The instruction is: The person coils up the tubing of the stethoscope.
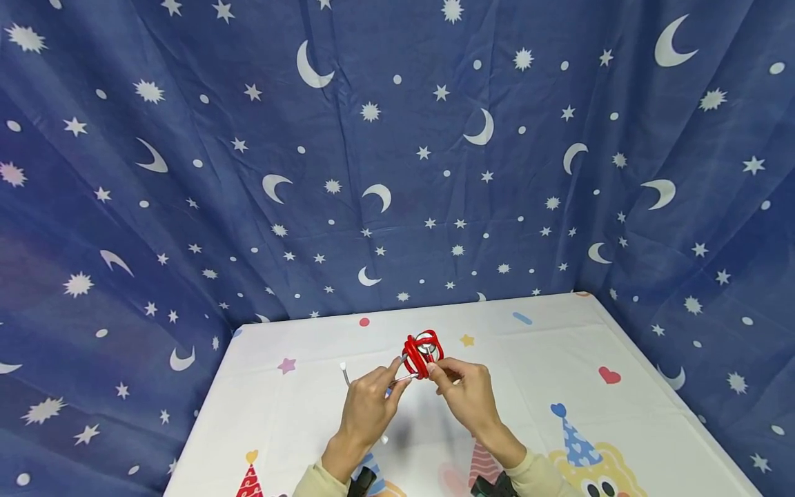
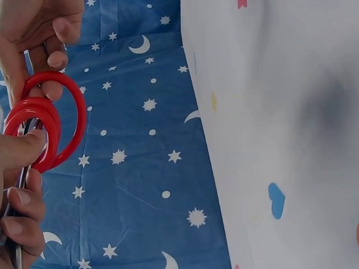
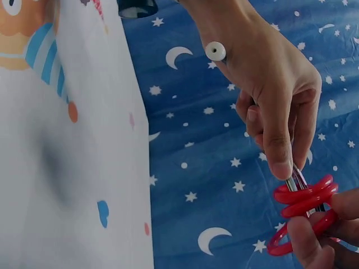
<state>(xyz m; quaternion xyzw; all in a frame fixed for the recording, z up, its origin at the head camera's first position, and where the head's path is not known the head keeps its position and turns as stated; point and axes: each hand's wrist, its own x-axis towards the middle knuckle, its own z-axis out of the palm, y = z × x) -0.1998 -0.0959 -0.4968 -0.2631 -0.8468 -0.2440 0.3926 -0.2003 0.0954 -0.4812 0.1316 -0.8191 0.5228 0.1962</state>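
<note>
A stethoscope with red tubing [image 1: 415, 359] is up above the table, its tube wound in several loops round the metal part. My left hand [image 1: 369, 407] grips its metal ear tubes [image 3: 290, 184] just below the coil. My right hand [image 1: 468, 393] pinches the red loops from the other side, near the round silvery chest piece [image 1: 426, 339]. One white ear tip [image 3: 215, 51] shows beside my left wrist in the right wrist view. In the left wrist view, one red loop [image 2: 83, 112] stands out wider than the others. Fingers partly cover the coil.
Below both hands is a table with a white cloth [image 1: 534, 345] printed with party hats, hearts and stars. A dark blue curtain [image 1: 397, 166] with moons and stars hangs behind the table and along its sides.
</note>
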